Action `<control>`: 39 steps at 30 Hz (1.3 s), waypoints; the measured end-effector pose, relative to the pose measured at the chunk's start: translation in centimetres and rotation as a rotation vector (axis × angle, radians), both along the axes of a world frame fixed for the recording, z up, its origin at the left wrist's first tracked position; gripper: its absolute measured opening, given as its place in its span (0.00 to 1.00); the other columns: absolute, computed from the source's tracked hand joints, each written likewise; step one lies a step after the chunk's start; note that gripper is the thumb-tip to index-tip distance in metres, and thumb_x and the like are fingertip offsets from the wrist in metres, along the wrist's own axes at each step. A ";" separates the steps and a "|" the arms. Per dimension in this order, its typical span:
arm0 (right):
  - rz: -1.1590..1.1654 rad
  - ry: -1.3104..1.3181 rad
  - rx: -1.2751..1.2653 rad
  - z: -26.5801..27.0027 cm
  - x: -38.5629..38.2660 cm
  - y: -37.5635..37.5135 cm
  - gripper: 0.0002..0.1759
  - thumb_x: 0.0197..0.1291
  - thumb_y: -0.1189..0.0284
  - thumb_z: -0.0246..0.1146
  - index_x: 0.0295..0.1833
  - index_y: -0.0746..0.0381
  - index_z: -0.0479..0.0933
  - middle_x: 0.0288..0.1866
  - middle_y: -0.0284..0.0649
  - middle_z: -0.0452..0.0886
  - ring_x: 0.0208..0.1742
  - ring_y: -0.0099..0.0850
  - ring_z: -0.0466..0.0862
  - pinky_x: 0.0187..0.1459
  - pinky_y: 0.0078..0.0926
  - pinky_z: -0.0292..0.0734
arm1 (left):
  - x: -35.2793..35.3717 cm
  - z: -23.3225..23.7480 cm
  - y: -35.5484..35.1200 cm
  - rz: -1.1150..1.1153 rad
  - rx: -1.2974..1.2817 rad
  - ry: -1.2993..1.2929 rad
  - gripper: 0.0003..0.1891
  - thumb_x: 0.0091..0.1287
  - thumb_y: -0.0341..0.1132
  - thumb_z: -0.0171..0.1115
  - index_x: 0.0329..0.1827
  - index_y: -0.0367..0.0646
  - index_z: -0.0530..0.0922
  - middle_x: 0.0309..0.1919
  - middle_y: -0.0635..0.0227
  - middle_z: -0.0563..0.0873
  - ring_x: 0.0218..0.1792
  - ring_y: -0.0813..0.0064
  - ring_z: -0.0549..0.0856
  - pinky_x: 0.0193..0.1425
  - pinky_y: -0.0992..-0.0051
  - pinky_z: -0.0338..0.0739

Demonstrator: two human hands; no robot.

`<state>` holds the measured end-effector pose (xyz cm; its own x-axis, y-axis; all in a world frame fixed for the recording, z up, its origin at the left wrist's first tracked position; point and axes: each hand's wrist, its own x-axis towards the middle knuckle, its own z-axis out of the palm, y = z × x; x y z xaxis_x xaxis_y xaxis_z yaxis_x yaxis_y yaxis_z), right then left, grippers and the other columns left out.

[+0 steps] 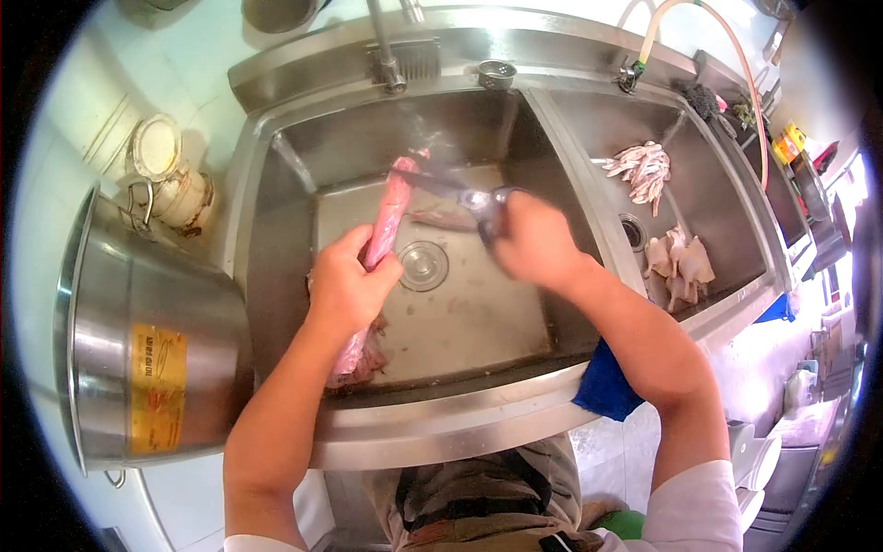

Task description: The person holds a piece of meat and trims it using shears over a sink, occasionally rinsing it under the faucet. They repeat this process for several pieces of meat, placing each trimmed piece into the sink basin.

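Over a steel sink [487, 322], holding a meat piece [395, 207] in snug left fingers [386, 272]; gripping blurred scissors [464, 196] in curled right fingers [515, 250], at its end; pink, slim, glossy beyond the left fingers.

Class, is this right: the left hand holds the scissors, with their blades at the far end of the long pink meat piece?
Wrong hand: the head view shows the right hand holding the scissors. The rest stands.
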<state>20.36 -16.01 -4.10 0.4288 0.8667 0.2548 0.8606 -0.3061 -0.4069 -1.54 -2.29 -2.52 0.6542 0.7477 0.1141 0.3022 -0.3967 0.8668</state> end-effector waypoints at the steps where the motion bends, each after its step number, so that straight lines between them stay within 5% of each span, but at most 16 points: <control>1: 0.007 -0.061 0.020 -0.4 0.1 0.1 0.16 0.49 0.68 0.66 0.39 0.67 0.73 0.39 0.52 0.80 0.45 0.51 0.81 0.46 0.45 0.78 | 0.0 -0.1 0.1 -0.005 0.019 0.012 0.07 0.57 0.32 0.62 0.35 0.38 0.78 0.18 0.69 0.74 0.22 0.82 0.70 0.27 0.74 0.68; 7: 0.008 -0.214 0.042 -1.3 0.5 0.1 0.17 0.49 0.68 0.66 0.38 0.68 0.73 0.37 0.52 0.81 0.42 0.51 0.82 0.44 0.45 0.79 | -0.2 -0.3 0.0 -0.042 0.094 0.035 0.07 0.57 0.32 0.62 0.36 0.39 0.78 0.18 0.62 0.74 0.20 0.74 0.71 0.28 0.71 0.69; 10: -0.015 -0.175 -0.044 -1.1 0.6 0.1 0.14 0.49 0.68 0.66 0.36 0.67 0.75 0.35 0.52 0.82 0.38 0.52 0.83 0.41 0.46 0.79 | -0.2 0.2 -0.2 -0.055 0.263 -0.040 0.09 0.57 0.31 0.62 0.39 0.38 0.80 0.21 0.55 0.78 0.21 0.61 0.76 0.30 0.67 0.72; 16: -0.055 0.026 -0.038 -1.8 1.6 0.2 0.10 0.50 0.70 0.63 0.35 0.65 0.76 0.35 0.51 0.83 0.36 0.53 0.83 0.40 0.46 0.78 | -0.3 0.2 0.0 0.023 0.353 0.117 0.13 0.62 0.39 0.62 0.44 0.39 0.80 0.28 0.49 0.83 0.34 0.46 0.83 0.37 0.57 0.75; 22: -0.033 0.049 -0.051 0.6 -0.4 0.0 0.13 0.51 0.71 0.63 0.41 0.67 0.74 0.41 0.53 0.80 0.44 0.51 0.81 0.45 0.44 0.77 | 0.4 0.3 0.2 0.091 0.298 0.256 0.23 0.70 0.55 0.54 0.42 0.40 0.76 0.28 0.50 0.83 0.34 0.44 0.83 0.39 0.53 0.75; 29: -0.010 -0.190 0.073 -0.3 0.0 0.0 0.16 0.52 0.68 0.66 0.39 0.68 0.72 0.40 0.54 0.79 0.44 0.52 0.80 0.45 0.45 0.77 | 0.3 0.5 0.2 0.066 0.369 0.243 0.22 0.71 0.53 0.54 0.40 0.40 0.75 0.27 0.49 0.83 0.33 0.43 0.81 0.38 0.52 0.73; 39: -0.024 -0.166 0.078 -1.0 0.7 0.1 0.13 0.52 0.70 0.66 0.35 0.68 0.74 0.34 0.54 0.81 0.39 0.52 0.82 0.40 0.46 0.78 | 0.0 0.4 0.3 0.075 0.430 0.187 0.19 0.69 0.51 0.57 0.39 0.41 0.77 0.27 0.51 0.83 0.32 0.45 0.82 0.36 0.55 0.74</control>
<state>21.04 -15.89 -5.15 0.3953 0.8318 0.3897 0.9109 -0.3003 -0.2830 -1.55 -1.98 -2.08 0.6392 0.7042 0.3090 0.4786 -0.6788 0.5569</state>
